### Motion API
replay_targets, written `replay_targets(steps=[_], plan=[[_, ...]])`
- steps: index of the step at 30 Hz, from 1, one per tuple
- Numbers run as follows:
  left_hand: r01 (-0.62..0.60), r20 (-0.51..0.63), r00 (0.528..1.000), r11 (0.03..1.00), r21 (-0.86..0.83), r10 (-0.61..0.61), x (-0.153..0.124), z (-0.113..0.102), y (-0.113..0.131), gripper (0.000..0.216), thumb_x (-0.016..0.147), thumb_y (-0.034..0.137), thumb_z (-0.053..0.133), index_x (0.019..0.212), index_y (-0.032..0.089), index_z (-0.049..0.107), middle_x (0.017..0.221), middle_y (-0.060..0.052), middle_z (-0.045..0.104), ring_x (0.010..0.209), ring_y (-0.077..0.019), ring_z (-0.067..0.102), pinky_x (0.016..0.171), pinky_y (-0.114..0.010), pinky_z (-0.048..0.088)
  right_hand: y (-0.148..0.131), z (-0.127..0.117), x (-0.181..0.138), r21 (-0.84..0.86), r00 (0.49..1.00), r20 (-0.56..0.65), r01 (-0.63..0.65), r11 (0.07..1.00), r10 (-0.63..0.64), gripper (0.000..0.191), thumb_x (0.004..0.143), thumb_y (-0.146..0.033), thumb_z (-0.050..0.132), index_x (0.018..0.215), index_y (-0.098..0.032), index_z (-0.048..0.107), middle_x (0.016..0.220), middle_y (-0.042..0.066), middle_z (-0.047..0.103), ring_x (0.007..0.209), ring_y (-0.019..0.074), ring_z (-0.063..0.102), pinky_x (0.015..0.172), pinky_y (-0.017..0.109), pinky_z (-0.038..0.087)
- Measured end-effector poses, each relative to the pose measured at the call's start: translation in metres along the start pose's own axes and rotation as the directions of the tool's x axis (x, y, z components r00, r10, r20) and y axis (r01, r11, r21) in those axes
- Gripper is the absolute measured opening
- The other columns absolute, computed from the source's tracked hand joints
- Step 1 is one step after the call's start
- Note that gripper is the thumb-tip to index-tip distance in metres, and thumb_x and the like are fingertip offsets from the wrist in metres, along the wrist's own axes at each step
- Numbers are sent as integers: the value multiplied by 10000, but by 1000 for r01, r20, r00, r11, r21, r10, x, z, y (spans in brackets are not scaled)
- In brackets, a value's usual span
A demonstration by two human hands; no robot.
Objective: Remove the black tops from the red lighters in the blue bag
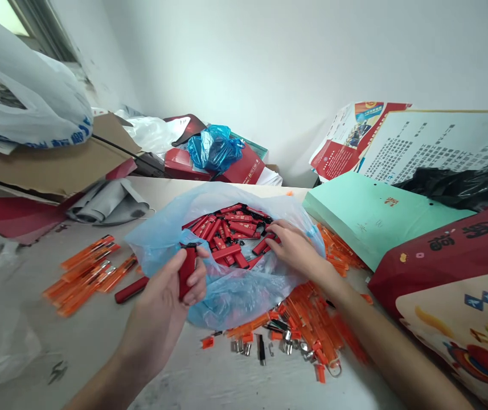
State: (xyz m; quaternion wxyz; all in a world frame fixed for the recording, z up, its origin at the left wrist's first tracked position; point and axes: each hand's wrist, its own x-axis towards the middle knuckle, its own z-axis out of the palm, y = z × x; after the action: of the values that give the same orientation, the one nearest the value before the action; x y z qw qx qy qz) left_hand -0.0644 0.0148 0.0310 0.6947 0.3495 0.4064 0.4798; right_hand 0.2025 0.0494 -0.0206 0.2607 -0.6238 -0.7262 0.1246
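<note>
My left hand (175, 285) is closed around a red lighter (188, 270) with a black top, held upright in front of the bag. A pale blue plastic bag (235, 296) lies spread open on the table, with many red lighters (226, 253) heaped inside. Over the bag's right side, my right hand (290, 245) reaches in, its fingertips pinched on a red lighter (264, 245). Just left of the bag another red lighter (131, 290) lies on the table, partly behind my left hand.
Clear orange lighter bodies (85, 273) lie at the left, with more orange bodies (307, 313) under my right forearm. Small metal caps (288, 344) and black pieces are scattered in front. A green box (380, 210) and a red printed bag (452, 285) stand right; cardboard (47, 165) is left.
</note>
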Motion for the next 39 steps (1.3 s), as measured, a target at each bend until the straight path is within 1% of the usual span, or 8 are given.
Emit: replay_targets(steps=[3,6,9,11,17,29,34,39], plan=[[203,82,977,974,-104,-195,1,-4,4,363,919,481,682,733,177,614,718,1,444,603,-131,415,533,-256,511,26,7,4,-39,999,46,-26,999,27,297,1080,-333,528,1337,-263,660,1325,95,718,1185,277,700,1008,390,525],[362,175,929,899,-245,-326,3,-9,3,410,887,468,733,666,187,532,676,28,383,547,-109,343,484,-251,467,36,12,4,-57,995,89,-38,998,43,366,1101,-387,487,1435,-293,601,1376,84,719,1220,284,709,1038,397,541],[486,327,863,809,-332,-385,4,-14,1,448,845,470,794,653,194,498,601,79,276,482,-73,202,431,-225,373,39,13,4,-56,993,110,-38,998,44,384,1113,-388,446,1462,-300,580,1409,78,712,1242,279,711,1062,398,542],[526,377,836,781,-338,-400,3,-15,0,469,841,478,800,652,197,477,581,93,244,476,-64,164,435,-215,340,41,13,3,-45,993,112,-38,998,43,384,1114,-384,442,1460,-289,578,1419,85,706,1262,281,703,1084,410,534],[490,382,847,821,-293,-369,-4,-10,-3,501,860,491,765,656,206,407,563,105,213,467,-56,128,444,-204,242,46,14,1,2,992,119,-45,999,44,360,1103,-372,452,1432,-279,565,1402,102,719,1240,313,710,1050,460,560],[466,429,835,857,-222,-343,-7,-6,-6,524,927,558,729,703,201,417,574,114,225,463,-45,103,467,-219,165,39,9,-2,-41,989,140,-41,998,46,230,1089,-386,444,1241,-277,579,1266,89,747,1085,295,738,867,404,579],[428,436,836,894,-135,-334,-10,-6,-14,522,927,590,662,699,210,386,563,115,213,462,-51,98,467,-218,131,38,12,-2,-35,990,138,-13,999,18,228,1098,-354,406,1229,-243,555,1218,124,746,1132,308,711,975,448,542],[398,436,835,915,-59,-335,-19,1,-18,538,943,653,607,725,220,372,572,117,189,473,-64,61,466,-228,109,40,13,-1,-34,990,141,-4,999,9,223,1102,-364,400,1228,-250,544,1237,119,739,1149,302,701,1004,442,530]])
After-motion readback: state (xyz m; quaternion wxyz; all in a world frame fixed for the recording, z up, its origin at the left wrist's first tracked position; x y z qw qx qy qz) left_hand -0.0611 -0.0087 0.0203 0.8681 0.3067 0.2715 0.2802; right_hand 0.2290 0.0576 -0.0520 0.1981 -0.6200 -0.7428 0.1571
